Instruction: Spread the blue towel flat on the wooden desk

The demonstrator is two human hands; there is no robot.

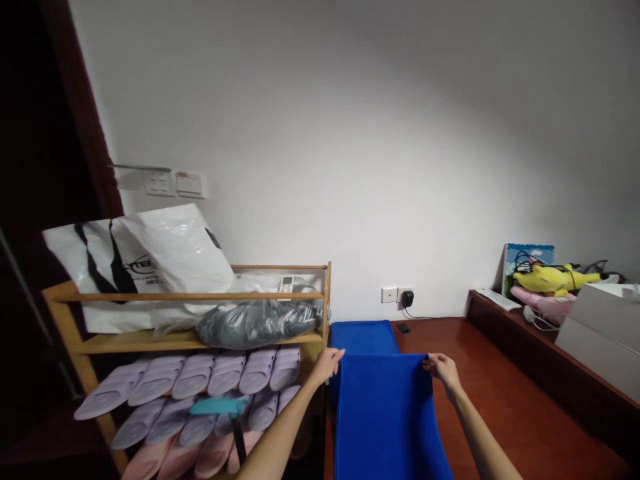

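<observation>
A long piece of blue cloth (pixel 383 413) is stretched between my two hands, its upper edge pulled nearly straight. My left hand (pixel 329 365) pinches the upper left corner, and my right hand (pixel 442 371) pinches the upper right corner. Below the hands the cloth hangs toward me and runs out of the bottom of the view. Just behind it, a flat blue section (pixel 364 335) lies on the reddish-brown wooden surface (pixel 495 393) against the wall. Whether both blue parts are one piece I cannot tell.
On the left stands a wooden shoe rack (pixel 200 297) with lilac slippers (pixel 225 371), a white bag (pixel 170 247) and a remote control (pixel 286 285). A black plug (pixel 407 298) sits in the wall socket. At right, a raised ledge holds a yellow plush toy (pixel 545 279) and a white box (pixel 605 333).
</observation>
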